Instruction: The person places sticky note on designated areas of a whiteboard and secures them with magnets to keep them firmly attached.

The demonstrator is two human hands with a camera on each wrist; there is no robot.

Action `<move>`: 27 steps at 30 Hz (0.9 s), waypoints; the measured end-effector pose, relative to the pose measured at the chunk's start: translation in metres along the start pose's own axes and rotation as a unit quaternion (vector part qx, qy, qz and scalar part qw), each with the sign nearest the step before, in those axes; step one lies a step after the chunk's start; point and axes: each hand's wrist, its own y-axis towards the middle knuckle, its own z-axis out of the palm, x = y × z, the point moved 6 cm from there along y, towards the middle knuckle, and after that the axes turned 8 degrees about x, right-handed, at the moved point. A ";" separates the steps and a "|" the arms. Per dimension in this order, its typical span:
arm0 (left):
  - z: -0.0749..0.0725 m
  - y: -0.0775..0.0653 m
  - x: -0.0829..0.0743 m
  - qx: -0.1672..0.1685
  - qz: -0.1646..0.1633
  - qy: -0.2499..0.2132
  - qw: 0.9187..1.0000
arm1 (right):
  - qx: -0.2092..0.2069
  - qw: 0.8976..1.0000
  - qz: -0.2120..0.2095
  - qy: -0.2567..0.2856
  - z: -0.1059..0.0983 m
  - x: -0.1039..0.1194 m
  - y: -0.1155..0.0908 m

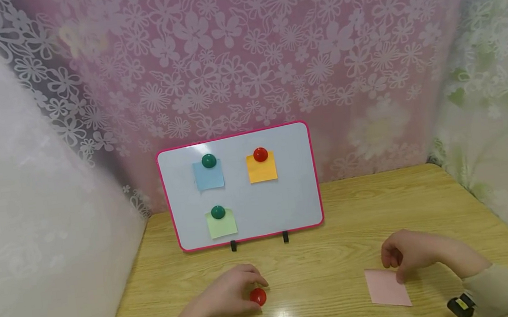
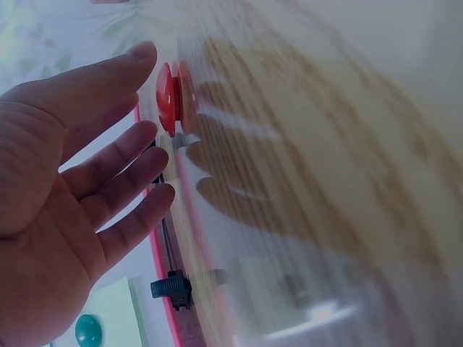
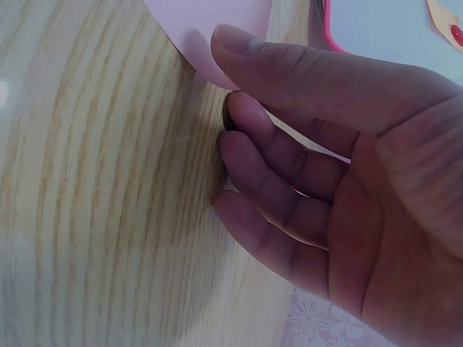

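Observation:
My left hand (image 1: 233, 292) is around a red round magnet (image 1: 259, 297) on the table, thumb on the near side and fingers on the far side. In the left wrist view, a gap shows between the fingers and the magnet (image 2: 168, 100). At the right, my right hand (image 1: 414, 252) is over the upper right corner of a pink sticky note (image 1: 387, 289). In the right wrist view the thumb (image 3: 289, 69) overlaps the note's edge (image 3: 210, 36), and the other fingers bend loosely close to the tabletop. The note looks flat on the table.
A pink-rimmed whiteboard (image 1: 294, 190) leans at the back on small black feet (image 1: 285, 237). It bears a blue note (image 1: 209, 178) and a green note (image 1: 222, 227) under green magnets, and an orange note (image 1: 262, 170) under a red magnet. Patterned curtains (image 1: 249, 66) surround the table.

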 end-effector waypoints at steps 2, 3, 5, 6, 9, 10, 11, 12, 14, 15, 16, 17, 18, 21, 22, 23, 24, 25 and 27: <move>0.001 0.001 0.001 0.001 -0.002 0.003 1.000 | 0.000 1.000 0.000 -0.001 0.000 0.000 0.000; 0.001 0.001 0.001 0.001 -0.002 0.005 1.000 | 0.001 1.000 0.000 -0.001 0.001 -0.001 0.000; 0.002 0.001 0.002 0.003 -0.004 0.010 1.000 | 0.000 1.000 0.001 -0.002 0.001 -0.002 0.000; 0.002 0.002 0.003 0.004 -0.005 0.013 1.000 | 0.000 1.000 0.002 -0.003 0.001 -0.002 0.000; 0.002 0.002 0.003 0.007 -0.007 0.015 1.000 | -0.002 1.000 -0.001 -0.008 0.001 -0.002 0.000; 0.002 0.002 0.003 0.008 -0.008 0.014 1.000 | -0.002 1.000 -0.001 -0.008 0.001 -0.002 0.000; 0.002 0.002 0.002 0.009 -0.009 0.013 1.000 | -0.002 1.000 0.000 -0.007 0.001 -0.002 0.000; 0.002 0.002 0.002 0.010 -0.009 0.013 1.000 | -0.001 1.000 0.000 -0.006 0.001 -0.002 0.000; 0.001 0.002 0.000 0.011 -0.010 0.013 1.000 | -0.001 1.000 0.003 -0.004 0.001 -0.002 0.000; 0.001 0.002 0.000 0.012 -0.011 0.012 1.000 | 0.000 1.000 0.004 -0.003 0.001 -0.002 0.000; 0.001 0.001 -0.001 0.013 -0.013 0.012 1.000 | 0.001 1.000 0.006 -0.002 0.001 -0.002 0.000; 0.000 0.001 -0.001 0.014 -0.014 0.013 1.000 | 0.001 1.000 0.006 -0.003 0.001 -0.002 0.000; 0.000 0.001 -0.001 0.014 -0.015 0.014 1.000 | 0.000 1.000 0.007 -0.004 0.002 -0.002 0.000; 0.001 0.001 -0.001 0.013 -0.014 0.017 1.000 | -0.002 1.000 0.006 -0.010 0.002 -0.003 0.001; 0.001 0.002 -0.001 0.012 -0.014 0.019 1.000 | -0.003 1.000 0.007 -0.013 0.002 -0.003 0.001; 0.001 0.002 -0.001 0.011 -0.013 0.020 1.000 | -0.004 1.000 0.007 -0.016 0.002 -0.003 0.001; 0.002 0.002 0.000 0.011 -0.013 0.020 1.000 | -0.007 1.000 0.007 -0.019 0.002 -0.003 0.001; 0.002 0.002 0.001 0.010 -0.012 0.020 1.000 | -0.008 1.000 0.008 -0.022 0.002 -0.003 0.001; 0.003 0.003 0.002 0.010 -0.012 0.022 1.000 | -0.010 1.000 0.009 -0.025 0.002 -0.003 0.001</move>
